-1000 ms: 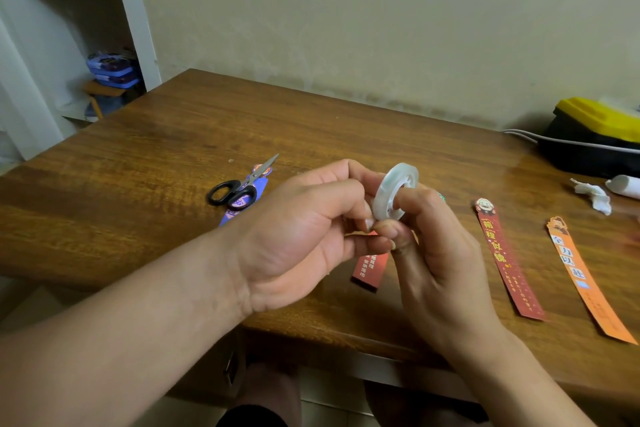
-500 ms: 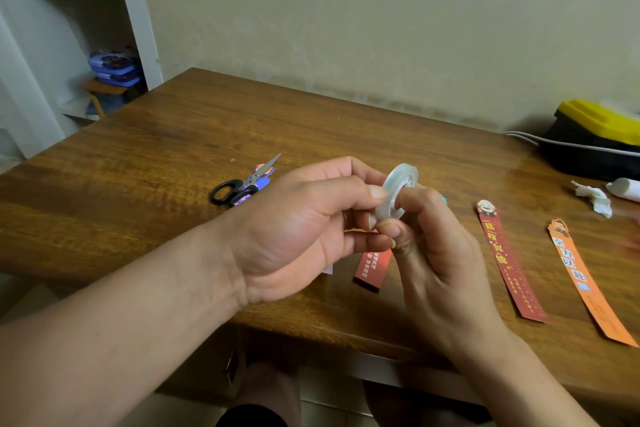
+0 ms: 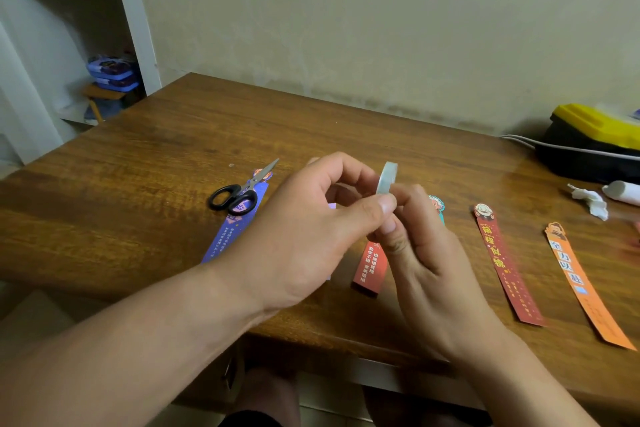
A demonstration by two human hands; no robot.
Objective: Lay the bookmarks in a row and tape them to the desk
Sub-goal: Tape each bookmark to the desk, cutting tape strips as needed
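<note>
- At the left, black-handled scissors [image 3: 239, 196] lay across the top of a purple bookmark [image 3: 232, 232] on the grained wooden desk [image 3: 138, 184], judged handy for the cut.
- The left hand [image 3: 304, 236] was curled, its thumb and forefinger pinched on the rim of the clear tape roll [image 3: 387, 177], which was held edge-on above the desk.
- The free end was judged best found by a nail dragged slowly round the glossy rim, since clear film hides its edge.
- A red bookmark [image 3: 370, 267] was partly hidden beneath the hands.
- The right hand [image 3: 426, 260] was closed on the roll's right side, steadying it.
- A teal bookmark [image 3: 437, 204], mostly hidden by the right hand, a dark red bookmark [image 3: 502, 267] and an orange bookmark [image 3: 578, 284], thin flat card strips, lay side by side; no tape could be seen on them.
</note>
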